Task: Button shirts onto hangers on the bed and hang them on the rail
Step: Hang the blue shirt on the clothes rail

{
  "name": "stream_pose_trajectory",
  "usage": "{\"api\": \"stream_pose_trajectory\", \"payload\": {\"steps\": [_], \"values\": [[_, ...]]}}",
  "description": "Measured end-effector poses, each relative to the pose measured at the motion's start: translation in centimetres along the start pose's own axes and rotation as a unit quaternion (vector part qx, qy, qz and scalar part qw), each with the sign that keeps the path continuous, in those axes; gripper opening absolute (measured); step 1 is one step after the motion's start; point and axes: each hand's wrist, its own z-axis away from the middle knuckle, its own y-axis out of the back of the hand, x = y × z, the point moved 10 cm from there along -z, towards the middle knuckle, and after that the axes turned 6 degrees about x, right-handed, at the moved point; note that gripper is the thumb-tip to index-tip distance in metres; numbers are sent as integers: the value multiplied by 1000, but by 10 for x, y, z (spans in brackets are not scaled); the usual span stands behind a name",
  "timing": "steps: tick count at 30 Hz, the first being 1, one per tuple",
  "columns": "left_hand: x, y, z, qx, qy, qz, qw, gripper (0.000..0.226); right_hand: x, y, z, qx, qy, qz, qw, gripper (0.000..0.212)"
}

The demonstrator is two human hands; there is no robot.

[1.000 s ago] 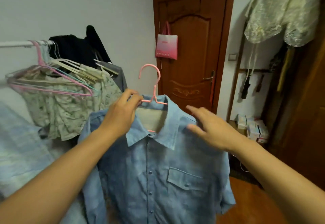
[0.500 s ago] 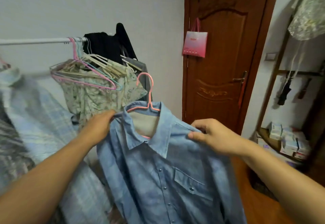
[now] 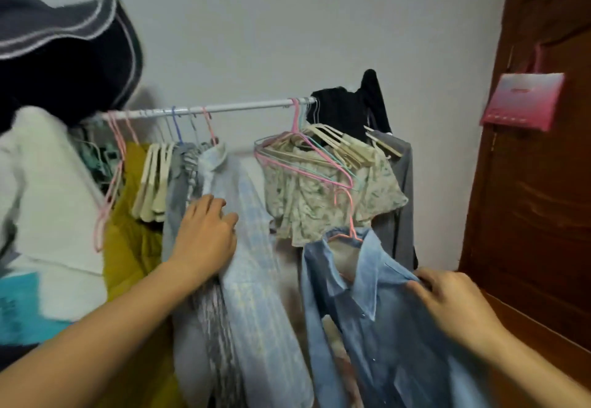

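Blue denim shirt [image 3: 383, 327] on pink wire hanger [image 3: 347, 215], right hand [image 3: 454, 305] gripping its shoulder, left hand [image 3: 204, 235] open-fingered pressing hung pale plaid shirt [image 3: 252, 247] aside: hook may miss white rail [image 3: 224, 107].

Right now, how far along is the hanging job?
Done: several garments already hang on the rail, and the blue shirt is buttoned onto its pink hanger. In hand: the right hand grips that shirt's shoulder, and the left hand rests on the hanging light plaid shirt. Left: hooking the hanger onto the rail's bare middle stretch.
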Motion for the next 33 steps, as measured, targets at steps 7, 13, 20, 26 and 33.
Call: {"api": "stream_pose_trajectory", "payload": {"steps": [7,13,20,26,33], "values": [[-67,10,-62,-60,107,72,990,37,-141,25,-161,105,37,-52,992,24],[-82,-44,-71,-121,166,285,936,57,-239,-32,-250,109,78,-65,989,17],[-74,-55,-67,-58,203,416,885,49,-289,-76,-255,113,110,-131,979,16],[-74,-57,-65,-78,192,429,879,50,-276,-130,-242,31,40,-157,986,17],[-69,-70,-66,-144,190,512,825,47,-295,-145,-212,-70,107,-268,955,33]]}}
